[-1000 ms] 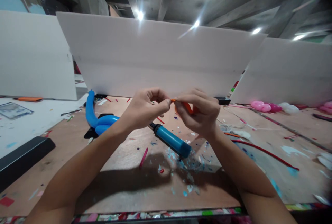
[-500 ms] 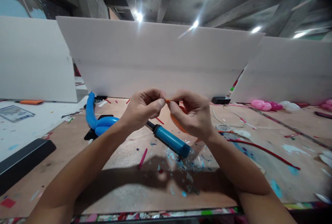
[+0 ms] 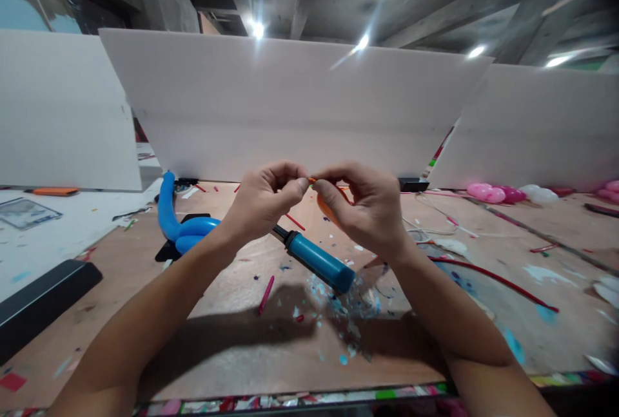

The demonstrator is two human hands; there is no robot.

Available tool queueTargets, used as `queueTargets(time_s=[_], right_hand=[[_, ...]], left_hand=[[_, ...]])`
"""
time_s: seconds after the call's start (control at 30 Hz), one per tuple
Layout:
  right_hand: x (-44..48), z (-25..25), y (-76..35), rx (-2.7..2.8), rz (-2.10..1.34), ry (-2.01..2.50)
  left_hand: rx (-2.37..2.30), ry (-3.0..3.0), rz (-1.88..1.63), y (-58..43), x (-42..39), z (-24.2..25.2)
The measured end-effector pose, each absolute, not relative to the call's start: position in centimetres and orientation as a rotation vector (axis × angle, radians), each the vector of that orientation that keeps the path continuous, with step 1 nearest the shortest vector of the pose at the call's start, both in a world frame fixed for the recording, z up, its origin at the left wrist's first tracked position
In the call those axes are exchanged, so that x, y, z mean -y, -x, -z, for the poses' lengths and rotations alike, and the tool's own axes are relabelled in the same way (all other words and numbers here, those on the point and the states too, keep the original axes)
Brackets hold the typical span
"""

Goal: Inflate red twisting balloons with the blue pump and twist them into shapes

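My left hand (image 3: pixel 264 201) and my right hand (image 3: pixel 367 207) meet in mid-air above the wooden table (image 3: pixel 232 339). Both pinch the end of a thin orange balloon (image 3: pixel 325 205) between thumb and fingers. Most of the balloon is hidden behind my right hand. A blue hand pump (image 3: pixel 316 262) lies on the table just below the hands. A twisted blue balloon (image 3: pixel 176 220) rests to the left of my left hand.
White foam boards (image 3: pixel 290 101) stand along the back of the table. Balloon scraps (image 3: pixel 348 301) litter the surface. A red uninflated balloon (image 3: pixel 493 281) lies at right, pink and white balloons (image 3: pixel 503 195) at far right. A dark bar (image 3: pixel 43 298) sits at left.
The hands have kept pinching the orange balloon's end and risen slightly. The fingers of my right hand have shifted on it, so less orange shows.
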State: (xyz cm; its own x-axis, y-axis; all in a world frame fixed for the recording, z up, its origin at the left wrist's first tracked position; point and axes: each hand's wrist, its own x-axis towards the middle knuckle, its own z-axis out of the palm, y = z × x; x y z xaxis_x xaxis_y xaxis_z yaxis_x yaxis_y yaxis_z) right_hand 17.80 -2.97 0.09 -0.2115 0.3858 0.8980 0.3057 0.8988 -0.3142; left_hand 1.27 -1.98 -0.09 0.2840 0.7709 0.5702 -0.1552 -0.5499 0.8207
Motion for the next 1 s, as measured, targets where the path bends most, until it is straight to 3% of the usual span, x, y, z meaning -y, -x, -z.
queueTargets(time_s=[0.37, 0.43, 0.67, 0.8, 1.0], right_hand=[[0.0, 0.4, -17.6, 1.729, -0.919, 0.447], [-0.3, 0.6, -17.5, 1.758, -0.869, 0.467], [0.1, 1.1, -17.6, 1.866, -0.207, 0.531], [0.2, 0.8, -17.9, 1.940, -0.240, 0.582], [0.7, -0.2, -18.4, 2.180, -0.229, 0.814]], left_hand=[[-0.981, -2.025, -1.652, -1.6, 1.7, 0.3], [-0.982, -2.021, -1.649, -1.6, 1.5, 0.4], [-0.977, -2.026, -1.597, -1.3, 0.7, 0.5], [-0.940, -2.102, -1.660, -1.0, 0.4, 0.8], [-1.085, -2.669, -1.849, -0.2, -0.3, 1.2]])
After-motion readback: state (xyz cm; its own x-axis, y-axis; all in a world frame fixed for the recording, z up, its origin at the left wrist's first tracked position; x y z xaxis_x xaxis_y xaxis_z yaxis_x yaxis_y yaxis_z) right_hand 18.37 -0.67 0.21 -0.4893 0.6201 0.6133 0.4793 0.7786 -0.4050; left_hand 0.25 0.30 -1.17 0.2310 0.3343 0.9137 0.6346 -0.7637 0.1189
